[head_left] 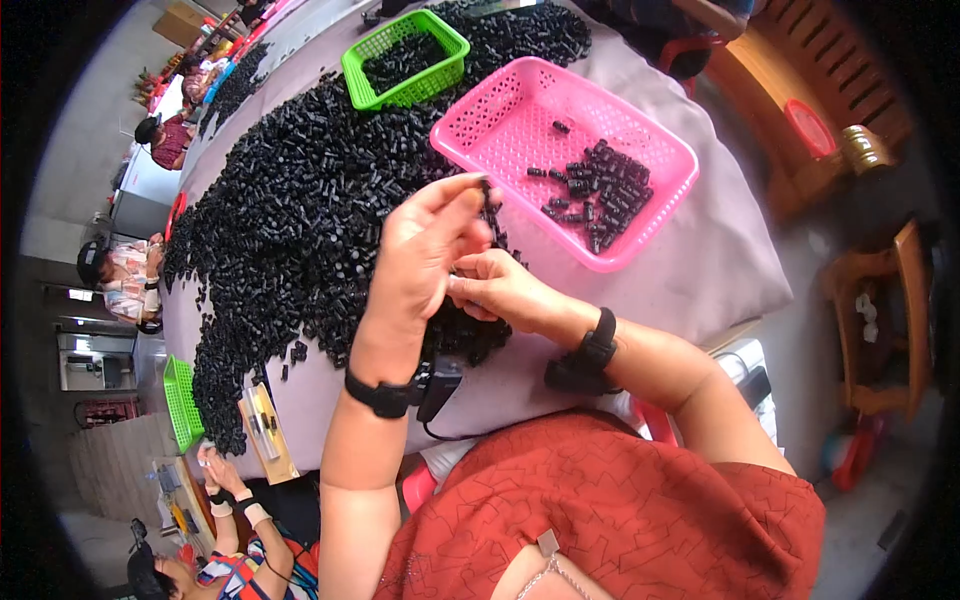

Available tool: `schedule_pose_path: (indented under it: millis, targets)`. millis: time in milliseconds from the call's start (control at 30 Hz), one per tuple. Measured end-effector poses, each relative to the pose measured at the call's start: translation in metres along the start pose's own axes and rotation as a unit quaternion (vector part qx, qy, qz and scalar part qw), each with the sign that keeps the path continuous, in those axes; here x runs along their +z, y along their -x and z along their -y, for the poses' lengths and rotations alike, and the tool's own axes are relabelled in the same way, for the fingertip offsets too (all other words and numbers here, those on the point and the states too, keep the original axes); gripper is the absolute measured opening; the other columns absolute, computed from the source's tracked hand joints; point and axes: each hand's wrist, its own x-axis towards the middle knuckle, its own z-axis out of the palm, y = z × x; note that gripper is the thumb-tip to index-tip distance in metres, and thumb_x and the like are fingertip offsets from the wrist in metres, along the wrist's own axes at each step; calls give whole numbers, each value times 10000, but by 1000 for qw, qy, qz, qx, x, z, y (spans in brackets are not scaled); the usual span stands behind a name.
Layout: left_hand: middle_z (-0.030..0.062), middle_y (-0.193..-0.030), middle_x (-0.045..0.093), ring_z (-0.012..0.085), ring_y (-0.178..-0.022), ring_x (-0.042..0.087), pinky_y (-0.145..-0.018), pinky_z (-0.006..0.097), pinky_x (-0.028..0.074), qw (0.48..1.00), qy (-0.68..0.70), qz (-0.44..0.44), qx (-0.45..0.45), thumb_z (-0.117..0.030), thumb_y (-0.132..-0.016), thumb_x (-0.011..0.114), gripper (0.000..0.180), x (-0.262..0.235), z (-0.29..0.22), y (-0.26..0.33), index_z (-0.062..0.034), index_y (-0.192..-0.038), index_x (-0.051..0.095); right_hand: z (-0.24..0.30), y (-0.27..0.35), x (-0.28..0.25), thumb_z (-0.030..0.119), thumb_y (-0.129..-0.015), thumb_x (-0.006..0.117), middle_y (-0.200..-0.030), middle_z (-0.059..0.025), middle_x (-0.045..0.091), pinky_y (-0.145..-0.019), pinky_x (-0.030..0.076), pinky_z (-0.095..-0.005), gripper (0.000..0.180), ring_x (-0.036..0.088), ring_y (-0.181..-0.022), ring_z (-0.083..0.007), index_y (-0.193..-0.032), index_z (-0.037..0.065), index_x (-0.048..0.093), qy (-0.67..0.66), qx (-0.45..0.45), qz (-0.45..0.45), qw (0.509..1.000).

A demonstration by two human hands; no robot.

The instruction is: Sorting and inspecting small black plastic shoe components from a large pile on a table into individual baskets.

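Observation:
My left hand (420,245) is raised over the table, its fingertips pinched on a small black cylindrical piece (488,193). Just below it, my right hand (512,292) has thumb and fingers pressed together near the left palm; whatever is between them is too small to make out. Beneath and beyond both hands spreads a large heap of similar black pieces (290,200). To the right of my left fingertips stands a pink plastic basket (480,120), with a cluster of black pieces (610,185) toward its right side.
A green basket (415,92) holding black pieces stands in the heap at the back. Another green basket (182,400) sits at the left edge, near a wooden tray (268,435) and a co-worker's hands (222,475). Wooden furniture (880,320) stands at right.

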Motion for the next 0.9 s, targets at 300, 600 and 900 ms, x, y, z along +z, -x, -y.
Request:
schedule_pose_path:
  millis: [300,600,900]
  targets:
    - [104,-1084,674,87,-760,643,-681,208,526,994,-35,-94,49,-176,-954,601,284,-34,3,43,-4,-1180,606,6,-2,-1,209,-948,576,-734,55,515,-464,300,-173,183,405,-536,-15,-1063,71,607,-3,14,-1,1000]
    - [33,-923,687,39,-710,575,-656,176,465,917,-194,-342,70,-151,-936,622,195,-125,43,134,-35,-1088,660,7,-4,7,187,-963,566,-712,51,501,-440,297,-174,165,426,-530,-15,-1063,63,610,17,30,2,999]
    - [22,-806,546,82,-619,468,-603,227,430,806,-503,-308,59,-47,-792,719,197,-110,46,117,3,-973,658,6,-3,10,173,-972,553,-716,45,507,-434,288,-174,201,424,-532,-22,-1108,35,606,40,26,-16,999]
